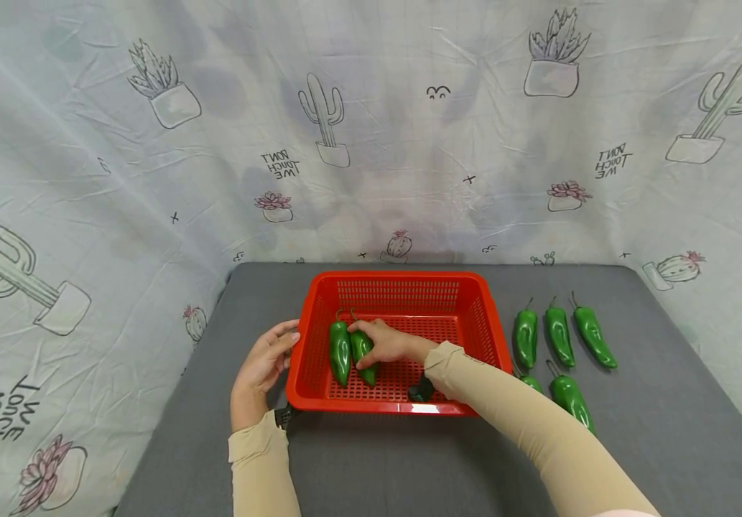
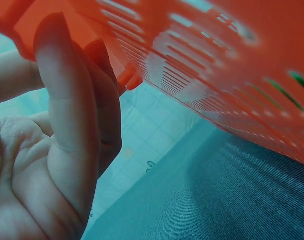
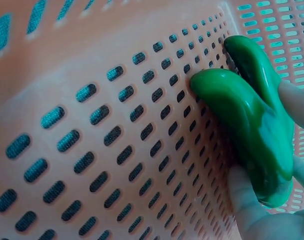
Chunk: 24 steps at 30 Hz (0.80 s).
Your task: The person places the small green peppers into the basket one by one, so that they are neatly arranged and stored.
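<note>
A red plastic basket (image 1: 403,276) with slotted walls stands on the grey table. My left hand (image 1: 266,362) grips its left rim; in the left wrist view the fingers (image 2: 66,95) curl against the red edge. Inside the basket my right hand (image 1: 386,341) pinches a green chili pepper (image 1: 361,346) between thumb and fingers. Just left of it lies a second green pepper (image 1: 340,352), stem pointing away. The right wrist view shows the held pepper (image 3: 242,125) low over the slotted floor, with the other pepper (image 3: 252,60) close behind it.
Right of the basket, three green peppers (image 1: 559,336) lie in a row on the table (image 1: 371,459). Nearer are another pepper (image 1: 571,397) and one partly hidden by the right sleeve (image 1: 519,424). A patterned cloth (image 1: 396,143) hangs behind and at the sides.
</note>
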Each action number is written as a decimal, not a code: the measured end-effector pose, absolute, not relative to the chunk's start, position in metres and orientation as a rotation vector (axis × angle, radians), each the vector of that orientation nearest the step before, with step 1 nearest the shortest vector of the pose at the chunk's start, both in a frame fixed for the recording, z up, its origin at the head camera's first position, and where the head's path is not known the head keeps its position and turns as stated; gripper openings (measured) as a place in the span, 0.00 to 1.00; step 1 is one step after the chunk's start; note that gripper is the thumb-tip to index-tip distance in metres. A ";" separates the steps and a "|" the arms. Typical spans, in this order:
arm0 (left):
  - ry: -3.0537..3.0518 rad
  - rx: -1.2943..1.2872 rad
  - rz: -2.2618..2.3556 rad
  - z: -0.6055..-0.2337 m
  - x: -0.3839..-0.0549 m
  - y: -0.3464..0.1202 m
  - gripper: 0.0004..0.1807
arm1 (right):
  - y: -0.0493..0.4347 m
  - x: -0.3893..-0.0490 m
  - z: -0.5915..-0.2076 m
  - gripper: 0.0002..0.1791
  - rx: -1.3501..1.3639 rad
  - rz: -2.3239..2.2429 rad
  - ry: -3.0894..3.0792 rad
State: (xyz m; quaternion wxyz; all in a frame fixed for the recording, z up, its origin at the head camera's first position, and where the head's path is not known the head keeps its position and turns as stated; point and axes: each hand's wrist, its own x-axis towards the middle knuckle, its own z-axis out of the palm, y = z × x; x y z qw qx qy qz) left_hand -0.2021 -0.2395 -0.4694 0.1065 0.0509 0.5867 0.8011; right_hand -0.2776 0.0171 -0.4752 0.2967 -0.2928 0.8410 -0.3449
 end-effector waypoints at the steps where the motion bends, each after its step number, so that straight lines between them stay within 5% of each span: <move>1: 1.730 0.149 2.359 -0.468 -0.202 -0.239 0.21 | 0.017 -0.277 -0.475 0.39 -0.775 -0.917 2.236; 24: 1.753 0.137 2.346 -0.474 -0.204 -0.242 0.20 | 0.022 -0.285 -0.466 0.44 -0.771 -1.054 2.262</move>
